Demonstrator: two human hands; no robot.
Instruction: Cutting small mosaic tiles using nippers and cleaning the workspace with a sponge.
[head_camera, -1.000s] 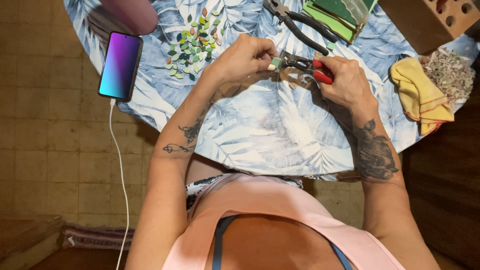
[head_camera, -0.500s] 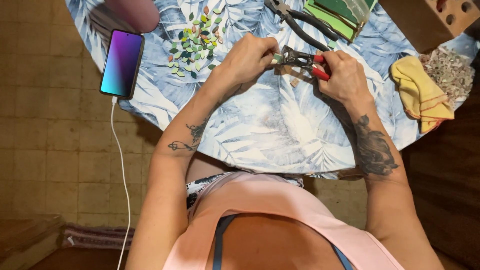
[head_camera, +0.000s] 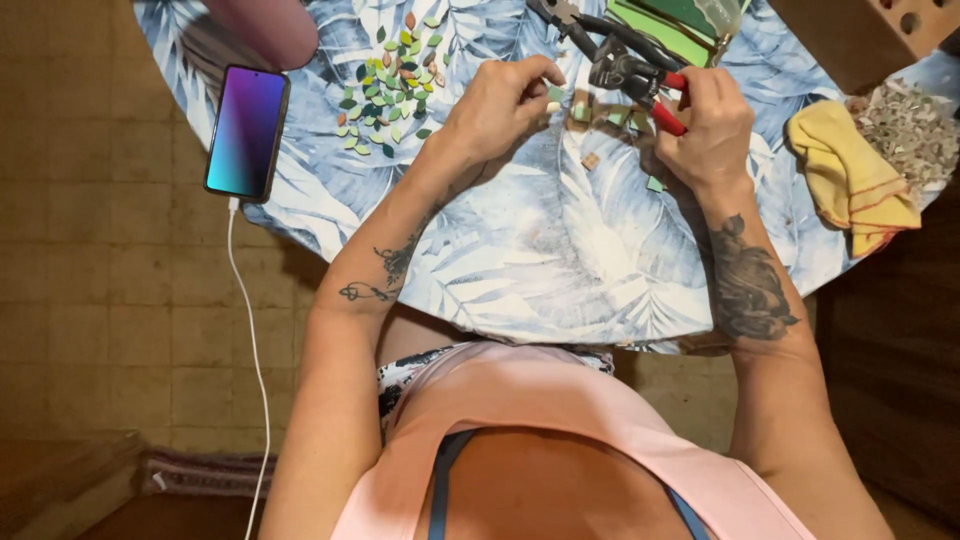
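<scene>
My right hand (head_camera: 712, 128) grips the red handles of a pair of tile nippers (head_camera: 630, 78), whose dark head points left. My left hand (head_camera: 498, 108) pinches a small pale green tile piece (head_camera: 555, 94) between thumb and fingers, just left of the nipper head and apart from it. Small green and tan tile offcuts (head_camera: 588, 160) lie on the cloth between and below the hands. A cluster of several leaf-shaped green and orange tile pieces (head_camera: 388, 92) lies to the left of my left hand.
A round table with a blue leaf-print cloth (head_camera: 520, 260) carries a charging phone (head_camera: 246, 132) at its left edge, black pliers (head_camera: 565, 18), green tile sheets (head_camera: 660, 20), a yellow rag (head_camera: 850, 175), a heap of pale tile chips (head_camera: 905, 125) and a brick (head_camera: 860, 35).
The hands have come apart: the left hand now holds the tile piece clear of the nipper head, which has tilted up and right. More offcuts lie on the cloth.
</scene>
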